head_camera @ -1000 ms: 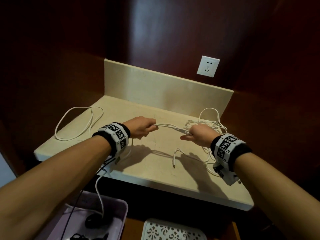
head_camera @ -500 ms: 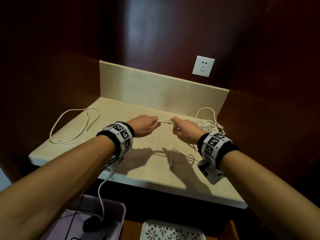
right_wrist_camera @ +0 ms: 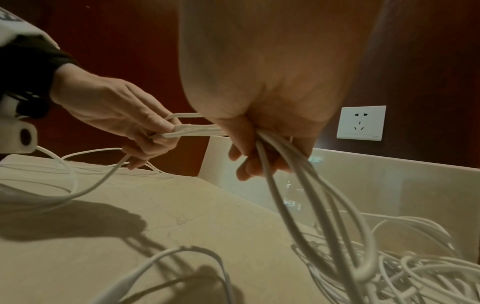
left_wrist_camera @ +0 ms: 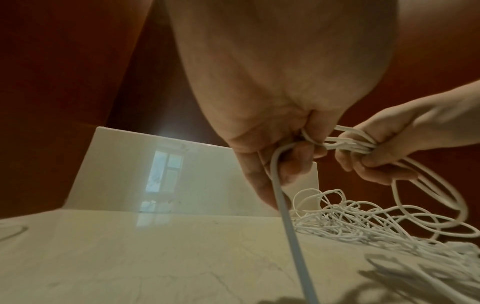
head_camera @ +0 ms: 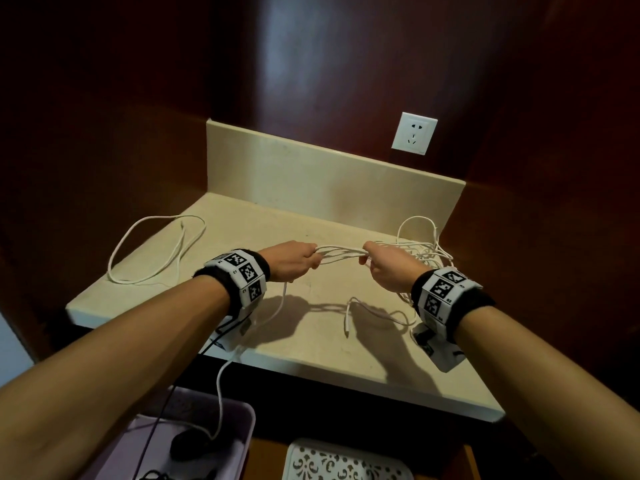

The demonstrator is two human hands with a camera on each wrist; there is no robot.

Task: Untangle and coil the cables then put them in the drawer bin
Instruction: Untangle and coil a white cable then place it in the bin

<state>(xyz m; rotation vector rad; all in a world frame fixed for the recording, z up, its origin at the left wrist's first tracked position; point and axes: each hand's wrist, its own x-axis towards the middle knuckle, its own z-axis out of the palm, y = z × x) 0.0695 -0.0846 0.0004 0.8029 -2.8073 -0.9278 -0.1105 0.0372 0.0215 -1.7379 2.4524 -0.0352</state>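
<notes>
Above the desk (head_camera: 311,341), both hands are closed on the same white cable bundle (head_camera: 341,253). Left hand (head_camera: 291,259): fingers curled round one end of the gathered strands, one strand dropping from the fist over the desk edge toward the purple bin (head_camera: 194,441) below. Right hand (head_camera: 386,268): fingers curled round the other end, several loops hanging down from it into the tangled pile (head_camera: 424,251) at the right rear of the desk.

Change: a second ago the right hand was out by the pile with a long span pulled straight; half a second ago it had closed in toward the left; now it has drawn slightly out again, and the short span between the fists carries several parallel strands. Judgement: each pass lays one more fold into the left fist, so coiling is underway, not finished.

Loose cable loop (head_camera: 152,251) lies apart at left rear, untouched. Most of the pile is not yet drawn out. Nothing of this bundle is coiled into the bin yet.
</notes>
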